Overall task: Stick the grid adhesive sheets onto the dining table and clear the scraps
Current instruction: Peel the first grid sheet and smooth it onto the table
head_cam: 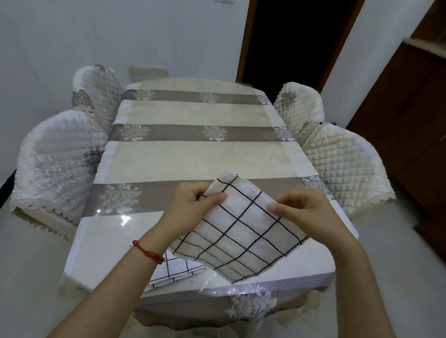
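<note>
While lifted, grid sheet (241,224) is pinched by both hands' fingers (215,198).

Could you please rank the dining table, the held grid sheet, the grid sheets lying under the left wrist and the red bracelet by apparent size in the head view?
1. dining table
2. held grid sheet
3. grid sheets lying on the table, partly hidden by the forearm
4. red bracelet
</note>
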Available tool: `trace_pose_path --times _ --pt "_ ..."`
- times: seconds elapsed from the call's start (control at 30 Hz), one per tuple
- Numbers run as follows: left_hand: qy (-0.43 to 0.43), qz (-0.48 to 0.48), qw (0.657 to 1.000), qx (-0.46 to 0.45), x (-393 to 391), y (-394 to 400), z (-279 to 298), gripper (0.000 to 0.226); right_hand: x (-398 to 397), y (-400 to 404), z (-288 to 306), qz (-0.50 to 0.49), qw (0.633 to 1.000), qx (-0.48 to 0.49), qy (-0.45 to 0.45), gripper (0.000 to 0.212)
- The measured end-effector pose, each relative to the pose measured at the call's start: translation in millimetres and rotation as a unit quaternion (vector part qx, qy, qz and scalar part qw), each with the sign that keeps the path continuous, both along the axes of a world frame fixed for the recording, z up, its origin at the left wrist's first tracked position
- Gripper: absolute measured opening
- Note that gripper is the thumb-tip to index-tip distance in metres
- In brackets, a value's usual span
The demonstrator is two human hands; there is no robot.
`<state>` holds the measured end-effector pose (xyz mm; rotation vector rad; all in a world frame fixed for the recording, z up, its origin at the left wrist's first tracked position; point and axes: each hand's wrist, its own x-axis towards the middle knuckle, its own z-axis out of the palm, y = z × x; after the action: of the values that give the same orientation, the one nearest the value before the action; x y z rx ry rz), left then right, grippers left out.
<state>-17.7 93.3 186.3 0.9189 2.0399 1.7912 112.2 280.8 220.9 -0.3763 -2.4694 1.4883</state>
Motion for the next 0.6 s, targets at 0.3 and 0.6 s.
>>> trace_pose_path --times 0.3,0.6 --pt "-0.014 0.169 0.984 -0.046 0.8 -0.2 -9.6 0.027 -2.4 -3.0 -14.6 -0.059 0.993 -0.097 0.01 0.018" --pt "0.012 0.019 0.999 -0.026 56.6 24.8 1.7 0.027 -26.5 -33.8 -21.4 -0.108 0.981 -0.153 0.054 0.037"
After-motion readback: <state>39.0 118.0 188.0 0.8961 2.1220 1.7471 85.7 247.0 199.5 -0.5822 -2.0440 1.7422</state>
